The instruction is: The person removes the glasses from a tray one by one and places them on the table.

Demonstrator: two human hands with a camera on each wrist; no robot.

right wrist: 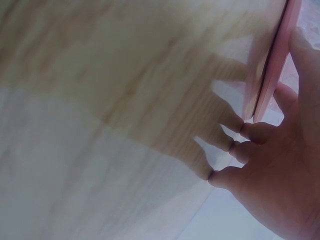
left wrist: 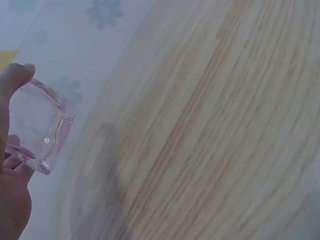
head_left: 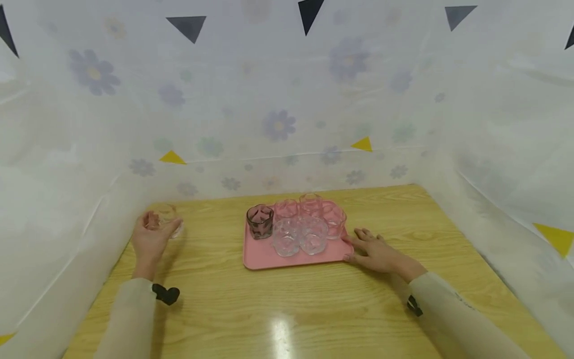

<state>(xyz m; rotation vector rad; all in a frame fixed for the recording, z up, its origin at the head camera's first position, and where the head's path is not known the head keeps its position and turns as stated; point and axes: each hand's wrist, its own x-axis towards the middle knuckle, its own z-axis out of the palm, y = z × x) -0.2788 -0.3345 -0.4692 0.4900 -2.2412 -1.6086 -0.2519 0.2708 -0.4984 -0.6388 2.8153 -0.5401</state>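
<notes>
My left hand (head_left: 152, 237) holds a see-through drinking glass (head_left: 167, 214) between thumb and fingers, at the table's far left. In the left wrist view the glass (left wrist: 42, 122) has thick faceted walls with a faint pink tint. A pink rectangular tray (head_left: 262, 257) lies near the middle. On it stand a smoky dark glass (head_left: 260, 223), several clear glasses (head_left: 287, 244) and pinkish ones (head_left: 334, 222), grouped close together. My right hand (head_left: 374, 253) rests at the tray's right edge. Its thumb (right wrist: 302, 50) reaches the rim, and the other fingers are spread, several tips on the table.
The wood-grain table (head_left: 233, 319) is enclosed on the left, back and right by white sheeting (head_left: 251, 94) with a flower print. Yellow triangles (head_left: 172, 158) and dark ones hang or stick on the sheeting. Dark straps circle both wrists.
</notes>
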